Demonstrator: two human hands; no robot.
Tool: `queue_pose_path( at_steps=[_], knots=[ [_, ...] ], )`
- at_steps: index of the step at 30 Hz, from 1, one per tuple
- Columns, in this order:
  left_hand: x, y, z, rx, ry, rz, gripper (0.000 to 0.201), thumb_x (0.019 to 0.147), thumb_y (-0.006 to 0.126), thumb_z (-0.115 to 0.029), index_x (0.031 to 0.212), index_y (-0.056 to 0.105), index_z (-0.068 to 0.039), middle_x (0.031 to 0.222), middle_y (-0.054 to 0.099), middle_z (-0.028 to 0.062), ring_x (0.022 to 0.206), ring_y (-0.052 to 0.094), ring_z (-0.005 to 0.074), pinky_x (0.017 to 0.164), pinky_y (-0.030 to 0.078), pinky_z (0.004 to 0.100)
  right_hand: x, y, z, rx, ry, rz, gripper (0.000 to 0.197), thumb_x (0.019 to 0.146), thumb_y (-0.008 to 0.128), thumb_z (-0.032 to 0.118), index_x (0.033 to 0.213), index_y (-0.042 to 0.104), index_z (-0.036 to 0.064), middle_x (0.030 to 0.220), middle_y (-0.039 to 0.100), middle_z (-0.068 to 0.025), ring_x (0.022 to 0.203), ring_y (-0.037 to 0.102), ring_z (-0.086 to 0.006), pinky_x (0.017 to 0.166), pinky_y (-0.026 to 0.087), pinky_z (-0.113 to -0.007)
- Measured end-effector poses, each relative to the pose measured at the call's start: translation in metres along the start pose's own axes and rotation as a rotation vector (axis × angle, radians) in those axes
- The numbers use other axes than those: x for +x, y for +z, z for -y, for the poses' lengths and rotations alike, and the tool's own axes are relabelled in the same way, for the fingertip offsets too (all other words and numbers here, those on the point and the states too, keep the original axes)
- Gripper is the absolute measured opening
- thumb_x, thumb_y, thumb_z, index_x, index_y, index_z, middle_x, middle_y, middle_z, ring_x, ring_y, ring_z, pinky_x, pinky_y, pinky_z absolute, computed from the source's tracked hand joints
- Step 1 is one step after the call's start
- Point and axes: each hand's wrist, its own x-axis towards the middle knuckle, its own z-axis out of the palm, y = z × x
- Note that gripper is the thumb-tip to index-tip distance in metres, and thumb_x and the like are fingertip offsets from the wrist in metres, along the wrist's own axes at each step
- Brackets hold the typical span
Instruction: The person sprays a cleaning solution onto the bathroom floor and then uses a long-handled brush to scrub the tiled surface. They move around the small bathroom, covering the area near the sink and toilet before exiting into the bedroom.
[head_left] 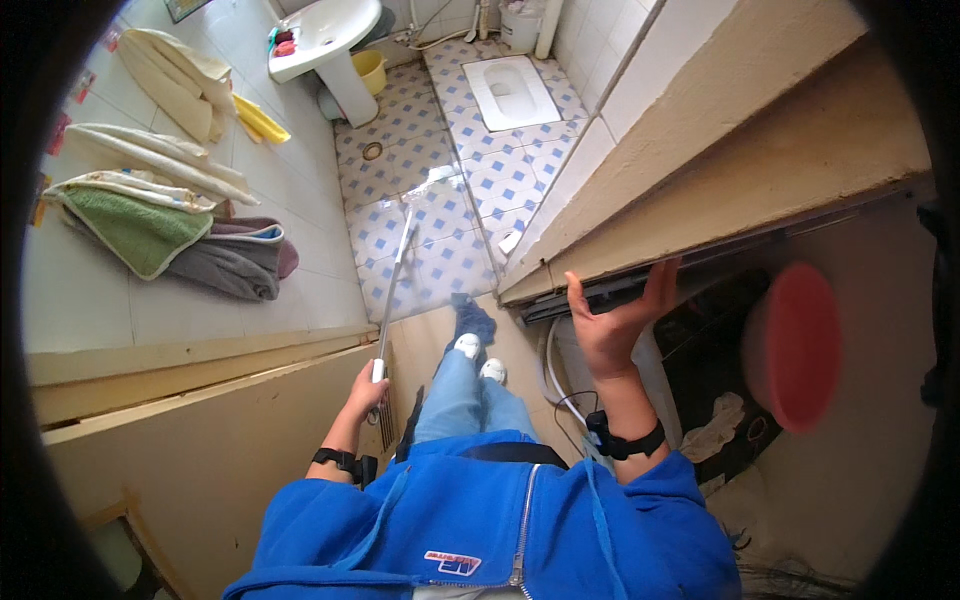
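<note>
My left hand (368, 388) is closed around the white grip of a long-handled pole (395, 275). The pole slants forward through the doorway to the tiled floor. Glare and a pale patch blur its far end, so I cannot tell what kind of head it has. My right hand (610, 335) is raised beside the lower edge of the beige door frame (600, 262), thumb and fingers spread, holding nothing. Its fingertips are at the frame's edge; whether they press on it is hard to see. Black bands circle both my forearms.
Ahead lie blue-and-white floor tiles (420, 260), a squat toilet (511, 93), a drain (373, 151), a pedestal sink (325, 40) and a yellow bucket (370, 72). Towels (140, 225) hang on the left wall. A dark blue cloth (474, 320) lies by my feet. A red basin (805, 345) stands at right.
</note>
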Motion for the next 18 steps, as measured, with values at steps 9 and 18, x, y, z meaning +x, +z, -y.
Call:
queue_pose_path(
  at_steps=[9, 18],
  knots=[
    [-0.020, 0.003, -0.011, -0.004, -0.028, -0.001, 0.074, 0.088, 0.060, -0.004, 0.153, 0.026, -0.013, 0.084, 0.062, 0.0096, 0.052, 0.051, 0.0146, 0.044, 0.044, 0.0299, -0.001, 0.006, 0.000, 0.014, -0.023, -0.058, 0.111, 0.075, 0.084, 0.029, 0.150, 0.010, -0.0063, 0.148, 0.021, -0.0355, 0.132, 0.029, -0.0493, 0.110, 0.025, -0.054],
    [-0.095, 0.044, 0.011, -0.484, -0.056, 0.001, 0.042, 0.094, 0.055, -0.006, 0.135, 0.046, -0.010, 0.078, 0.055, 0.0030, 0.052, 0.045, 0.0091, 0.044, 0.040, 0.0234, -0.009, 0.001, -0.008, 0.056, -0.093, -0.041, 0.107, 0.075, 0.083, 0.025, 0.149, 0.010, -0.0038, 0.148, 0.019, -0.0365, 0.135, 0.027, -0.0487, 0.109, 0.026, -0.054]
  ],
)
